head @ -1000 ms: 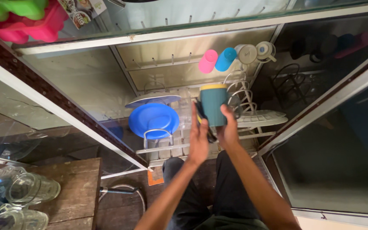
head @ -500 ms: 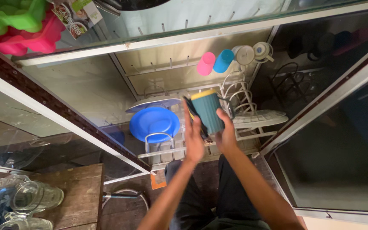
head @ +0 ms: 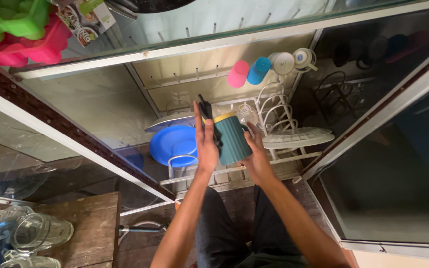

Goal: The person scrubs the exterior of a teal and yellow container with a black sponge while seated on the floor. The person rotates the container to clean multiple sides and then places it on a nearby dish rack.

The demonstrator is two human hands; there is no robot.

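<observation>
Holding teal ribbed mug (head: pixel 233 138) w/ yellow rim between both hands: left hand (head: pixel 206 141) flat on its side, right hand (head: pixel 256 156) wrapped underneath, above dish rack (head: pixel 294 139), just right of blue plate (head: pixel 172 144).

A dim glass-doored cabinet (head: pixel 254 37) with a white dish rack (head: pixel 284 144) stands beside a wooden table (head: pixel 93 223)

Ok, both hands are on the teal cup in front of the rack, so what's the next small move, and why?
Probably ease the teal cup forward and up toward the empty pegs beside the pink cup. The left hand and right hand hold it tilted, short of the white rack.
</observation>
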